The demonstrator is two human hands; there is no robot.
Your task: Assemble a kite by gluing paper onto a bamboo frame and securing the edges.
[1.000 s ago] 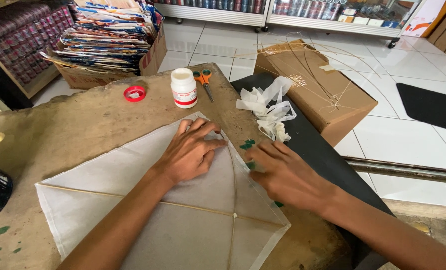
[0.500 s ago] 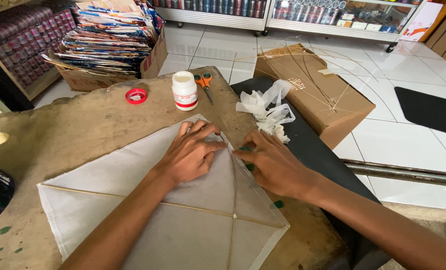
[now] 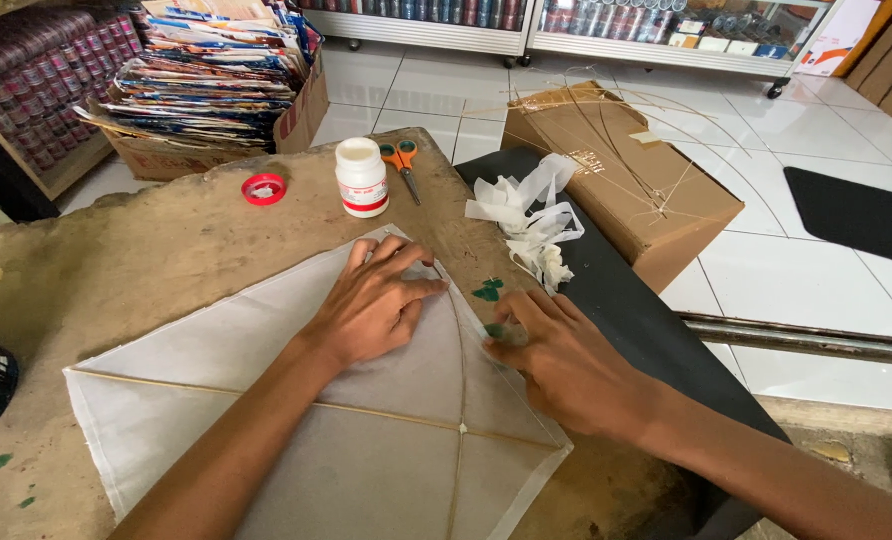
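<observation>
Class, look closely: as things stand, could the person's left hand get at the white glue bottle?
Probably yes. The left hand rests flat on the white kite, and the glue bottle stands just beyond its fingertips with only bare tabletop between.

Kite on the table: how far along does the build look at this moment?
Done: the white paper kite already carries its crossed thin sticks, and the glue bottle stands open, its red cap beside it. In hand: the left hand lies flat near the top corner while the right hand presses the right edge. Left: the white paper strips lie unused beside the orange scissors.
</observation>
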